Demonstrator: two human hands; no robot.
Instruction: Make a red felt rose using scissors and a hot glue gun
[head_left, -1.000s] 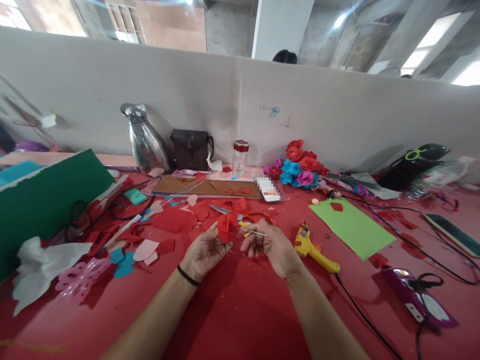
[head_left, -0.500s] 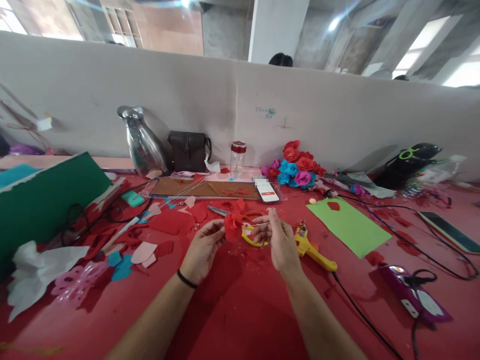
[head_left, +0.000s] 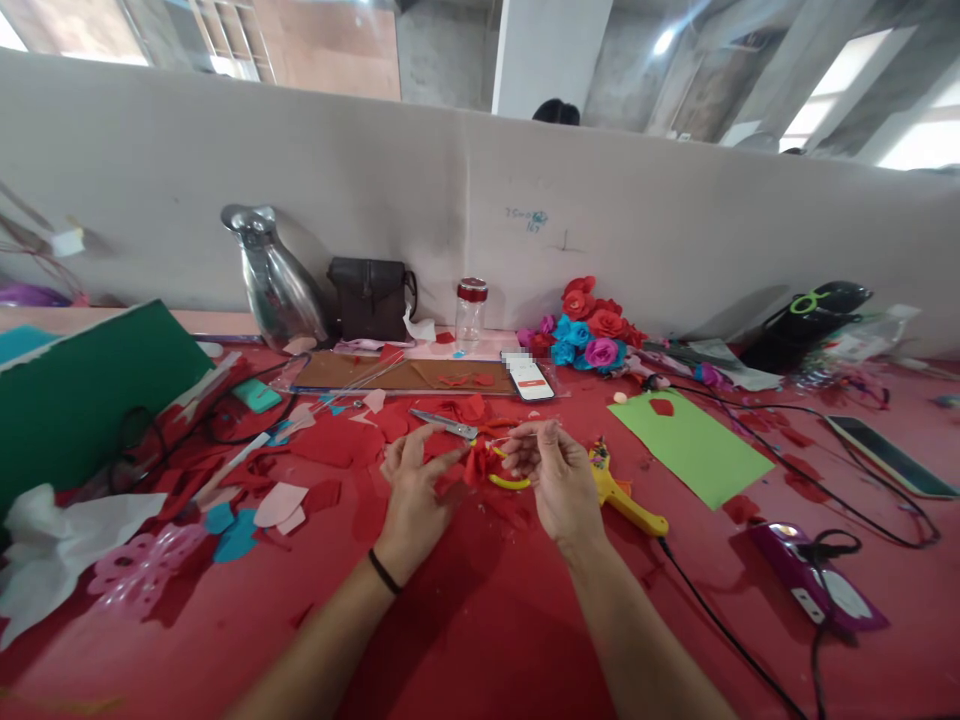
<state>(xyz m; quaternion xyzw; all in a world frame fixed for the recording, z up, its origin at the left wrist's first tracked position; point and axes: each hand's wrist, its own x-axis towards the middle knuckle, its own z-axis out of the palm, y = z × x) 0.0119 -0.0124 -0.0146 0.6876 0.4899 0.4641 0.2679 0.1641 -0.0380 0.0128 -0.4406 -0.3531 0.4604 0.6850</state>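
Note:
My right hand (head_left: 559,470) is closed, its thumb and fingers pinching a thin pale wire. Toward the wire's far end is a small red crepe-paper flower (head_left: 477,466), its petals hanging down over the table. My left hand (head_left: 420,490) is just left of the flower, fingers spread and holding nothing that I can see. Behind the flower lie scissors (head_left: 444,424) with the blades pointing left. A yellow looped handle (head_left: 510,483) shows between the hands, partly covered. Right of my right hand rests a yellow glue gun (head_left: 632,508).
Paper scraps (head_left: 281,505) litter the left side, near a green board (head_left: 97,390). A phone (head_left: 529,378), a jar (head_left: 471,315), paper roses (head_left: 600,330) and a steel jug (head_left: 277,285) stand or lie along the back. Green paper (head_left: 694,450), cords and a purple power strip (head_left: 817,580) occupy the right.
My left hand has let go of the red paper flower and opened its fingers. The flower now hangs lower, closer to my right hand, which still pinches the wire.

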